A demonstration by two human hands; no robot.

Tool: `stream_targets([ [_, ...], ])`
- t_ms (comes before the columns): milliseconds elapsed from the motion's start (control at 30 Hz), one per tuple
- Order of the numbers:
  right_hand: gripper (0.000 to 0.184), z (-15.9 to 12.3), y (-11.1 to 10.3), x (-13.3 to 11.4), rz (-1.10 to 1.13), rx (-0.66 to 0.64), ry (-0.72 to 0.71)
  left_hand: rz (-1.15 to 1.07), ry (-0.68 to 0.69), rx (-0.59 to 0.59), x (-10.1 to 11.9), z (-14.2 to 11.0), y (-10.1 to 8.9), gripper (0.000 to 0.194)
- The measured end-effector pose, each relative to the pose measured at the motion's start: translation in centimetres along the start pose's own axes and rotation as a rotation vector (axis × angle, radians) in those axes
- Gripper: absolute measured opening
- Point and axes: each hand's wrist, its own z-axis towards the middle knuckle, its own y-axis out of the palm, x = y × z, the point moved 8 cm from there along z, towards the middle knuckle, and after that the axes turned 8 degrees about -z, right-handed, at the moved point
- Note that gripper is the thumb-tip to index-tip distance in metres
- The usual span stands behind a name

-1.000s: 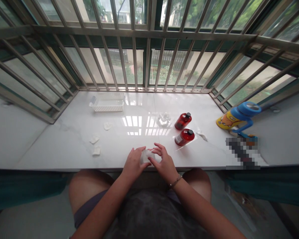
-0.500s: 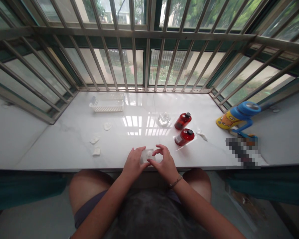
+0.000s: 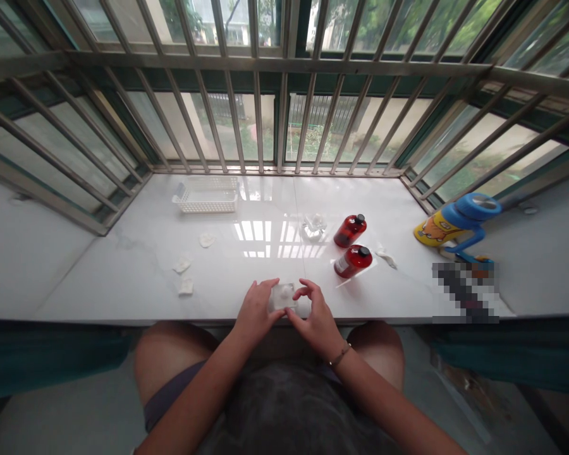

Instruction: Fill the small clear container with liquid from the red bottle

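Both my hands meet at the near edge of a glossy white sill (image 3: 137, 265). My left hand (image 3: 256, 311) and my right hand (image 3: 315, 313) are closed on a small clear plastic packet (image 3: 283, 296) with something white inside, held between thumbs and fingertips just above the sill. Two red bottles with black caps lie on their sides to the right, one nearer (image 3: 353, 261) and one farther (image 3: 349, 230). A crumpled clear wrapper (image 3: 313, 227) rests beside the farther bottle.
A white slotted basket (image 3: 206, 196) stands at the back left. Three small white pads (image 3: 186, 272) lie on the left of the sill, and a white scrap (image 3: 387, 257) right of the bottles. A yellow and blue bottle (image 3: 455, 221) lies at the right. Metal bars enclose the sill.
My hands have shifted the packet slightly between the fingers, and the fingertips of my right hand have closed in on it. Nothing else on the sill has moved.
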Motion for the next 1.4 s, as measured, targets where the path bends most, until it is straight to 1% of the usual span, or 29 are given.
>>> stream_targets([
  [100,0.068,0.0,-0.2,-0.1,-0.011,0.017,-0.009,0.000,0.001,0.000,0.0,0.0,0.0,0.067],
  [267,0.079,0.0,0.8,-0.8,0.093,-0.113,-0.045,0.000,0.006,-0.002,0.0,0.1,-0.1,0.069],
  [333,0.079,0.0,0.7,-0.7,0.082,-0.097,-0.048,0.001,0.008,-0.001,0.0,0.1,-0.1,0.069],
  [500,0.066,0.0,-0.2,-0.2,0.002,0.016,-0.017,0.000,0.003,0.004,0.0,0.1,-0.1,0.068],
  [567,0.066,0.0,-0.3,-0.3,0.025,0.008,-0.016,0.000,0.005,0.009,0.0,0.1,-0.1,0.067],
  [700,0.069,0.1,0.5,-0.6,0.114,-0.092,-0.016,-0.002,0.010,0.013,0.1,0.1,-0.1,0.066],
  [767,0.070,0.2,0.8,-0.5,0.124,-0.105,-0.010,-0.002,0.011,0.011,0.1,0.1,-0.1,0.065],
  [833,0.068,0.4,0.7,-0.2,0.098,-0.066,0.002,0.000,0.007,0.013,0.1,0.1,-0.1,0.065],
  [900,0.063,0.7,0.1,0.1,0.047,0.003,0.016,0.003,0.003,0.016,0.1,0.1,-0.1,0.066],
  [967,0.063,0.9,-0.3,0.2,0.015,0.051,0.017,0.002,0.004,0.015,0.1,0.1,-0.1,0.066],
  [1033,0.068,1.3,-0.3,0.0,0.038,0.030,0.004,0.000,0.009,0.011,0.2,0.2,-0.1,0.066],
  [1100,0.071,1.7,0.1,-0.2,0.088,-0.026,0.005,-0.002,0.011,0.012,0.2,0.2,-0.1,0.066],
  [1200,0.068,2.2,0.7,-0.2,0.103,-0.074,0.022,-0.002,0.005,0.014,0.1,0.2,-0.1,0.066],
  [1333,0.062,2.7,0.7,-0.3,0.004,-0.025,-0.031,-0.002,0.001,0.019,0.0,0.2,0.0,0.069],
  [1400,0.056,2.9,0.6,-0.3,-0.043,0.008,-0.058,-0.003,0.000,0.020,-0.1,0.1,0.0,0.070],
])
